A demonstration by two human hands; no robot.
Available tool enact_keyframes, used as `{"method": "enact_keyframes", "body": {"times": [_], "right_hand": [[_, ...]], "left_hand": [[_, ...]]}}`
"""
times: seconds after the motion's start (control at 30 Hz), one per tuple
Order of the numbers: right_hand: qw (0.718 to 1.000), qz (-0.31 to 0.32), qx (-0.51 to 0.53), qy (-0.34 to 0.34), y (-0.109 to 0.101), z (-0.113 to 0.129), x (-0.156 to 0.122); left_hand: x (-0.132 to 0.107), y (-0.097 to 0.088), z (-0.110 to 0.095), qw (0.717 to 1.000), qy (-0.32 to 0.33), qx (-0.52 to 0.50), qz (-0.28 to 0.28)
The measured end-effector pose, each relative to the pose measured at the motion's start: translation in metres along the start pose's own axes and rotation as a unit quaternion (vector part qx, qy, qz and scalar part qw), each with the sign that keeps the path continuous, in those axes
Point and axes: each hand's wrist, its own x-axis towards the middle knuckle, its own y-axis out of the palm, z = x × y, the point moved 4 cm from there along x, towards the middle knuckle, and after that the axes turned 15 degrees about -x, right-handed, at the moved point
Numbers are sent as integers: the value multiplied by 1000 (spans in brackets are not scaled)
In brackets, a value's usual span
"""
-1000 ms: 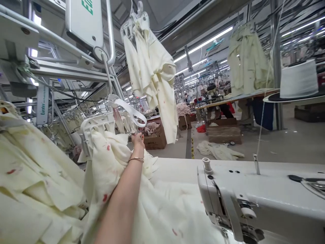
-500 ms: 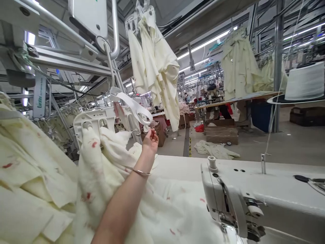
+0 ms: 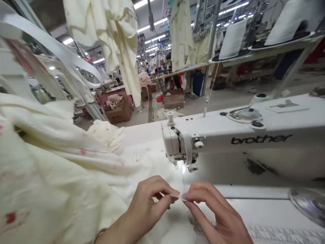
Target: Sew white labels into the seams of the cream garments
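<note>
My left hand (image 3: 152,201) and my right hand (image 3: 215,210) meet fingertip to fingertip in front of the sewing machine (image 3: 203,135). Each pinches a small white piece (image 3: 180,197) between thumb and forefinger; it is too small and blurred to name its kind. Beneath and left of the hands spreads pale yellow fabric (image 3: 66,179) with red printed marks, reaching under the lit needle area. The left wrist wears a bracelet (image 3: 99,234), partly cut off by the frame's edge.
A white strap (image 3: 48,37) loops at upper left. Pale garments (image 3: 122,51) hang above the table's far edge. Cones of white thread (image 3: 233,39) stand behind the machine. A crumpled fabric bundle (image 3: 106,133) lies on the table, and a cardboard box (image 3: 118,110) sits on the floor beyond.
My left hand has come down from beside the white strap to the front of the needle. My right hand has entered view and meets it. The view has swung right and downward.
</note>
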Motion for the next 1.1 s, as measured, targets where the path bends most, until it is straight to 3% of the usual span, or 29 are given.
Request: {"method": "enact_keyframes", "body": {"times": [0.1,0.17,0.23,0.27,0.33,0.4,0.43,0.5,0.57,0.67,0.8,0.93,1.0,1.1], "right_hand": [[995,-23,-44,-88,-4,7,-3],[982,-38,-99,-159,-4,8,-13],[972,-36,-127,-194,-1,8,-20],[973,-33,-129,-190,1,6,-22],[986,-22,-108,-127,4,3,-20],[1000,14,-18,16,8,-2,-14],[992,47,52,107,12,-5,-13],[934,128,209,259,23,-6,-12],[871,182,313,331,30,-1,-13],[848,185,344,358,32,3,-12],[863,166,312,361,29,2,-12],[892,183,259,322,29,-2,-15],[928,183,189,262,32,-6,-19],[990,115,-10,79,38,-8,-28]], "left_hand": [[0,-1,20,982,-148,-113,36],[-3,2,27,936,-256,-227,80],[-5,3,27,901,-303,-300,84],[-5,3,26,900,-302,-309,63],[-4,1,24,914,-282,-291,13],[-3,1,23,929,-256,-267,-16],[-3,1,22,934,-246,-259,-21],[-3,3,23,939,-236,-248,-21],[-4,3,24,944,-230,-236,-16],[-5,4,23,953,-224,-204,6],[-3,3,22,971,-203,-127,12],[-1,3,24,967,-224,-123,18],[2,-1,18,971,-220,-88,16],[13,-15,-7,987,-130,91,-8]]}}
